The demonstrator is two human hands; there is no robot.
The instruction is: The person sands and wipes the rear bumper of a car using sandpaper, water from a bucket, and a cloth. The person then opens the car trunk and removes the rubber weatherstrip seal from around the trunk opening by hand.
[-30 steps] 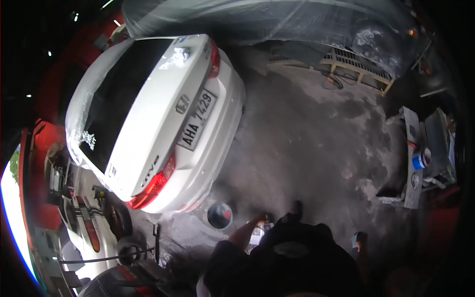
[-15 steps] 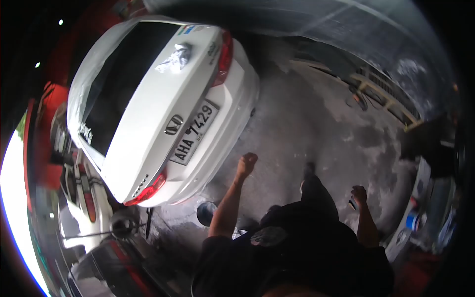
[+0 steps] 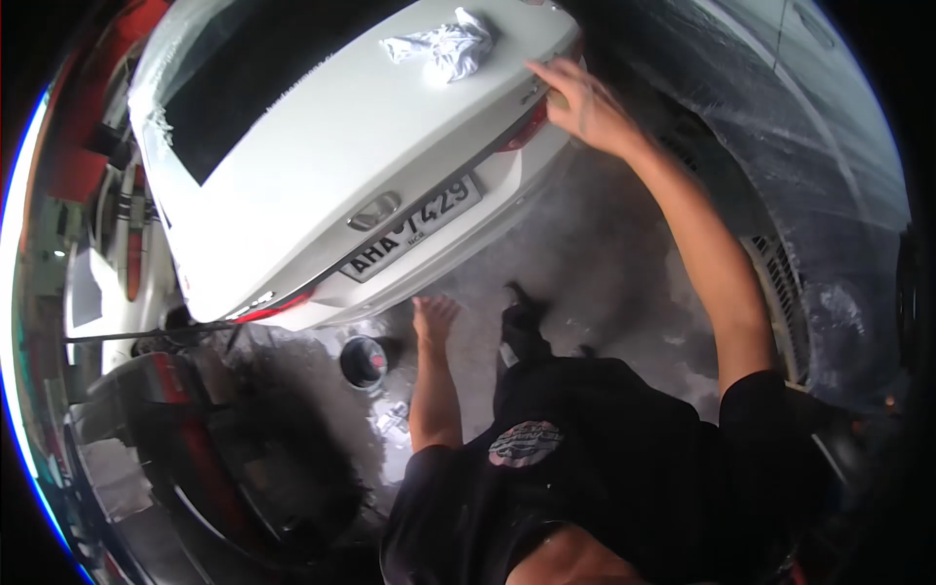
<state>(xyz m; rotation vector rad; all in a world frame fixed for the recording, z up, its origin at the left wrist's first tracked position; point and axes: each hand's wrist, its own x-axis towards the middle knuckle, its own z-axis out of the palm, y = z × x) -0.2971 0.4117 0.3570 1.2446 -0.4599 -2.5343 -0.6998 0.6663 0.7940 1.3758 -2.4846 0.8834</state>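
Note:
My right hand point(image 3: 588, 112) reaches out over the rear corner of a white car point(image 3: 292, 185), at the edge of its trunk lid beside the right tail light point(image 3: 526, 129). Its index finger points forward. A small olive-coloured patch shows between the fingers and thumb, and what it is I cannot make out. A crumpled silvery-white cloth or sheet point(image 3: 453, 47) lies on the trunk lid, just left of that hand and apart from it. My left hand point(image 3: 436, 318) hangs below the rear bumper point(image 3: 390, 302) with its fingers apart, holding nothing.
A dark round bucket point(image 3: 364, 363) stands on the grey floor, with crumpled pale material point(image 3: 392, 419) near it. A dark car part with a red strip point(image 3: 195, 429) is at lower left. Plastic sheeting point(image 3: 829, 175) covers something large on the right, beside a slatted grille point(image 3: 775, 283).
My right hand has risen from low at my side to the trunk edge. My left hand has opened and lowered. The car now appears closer and higher in view.

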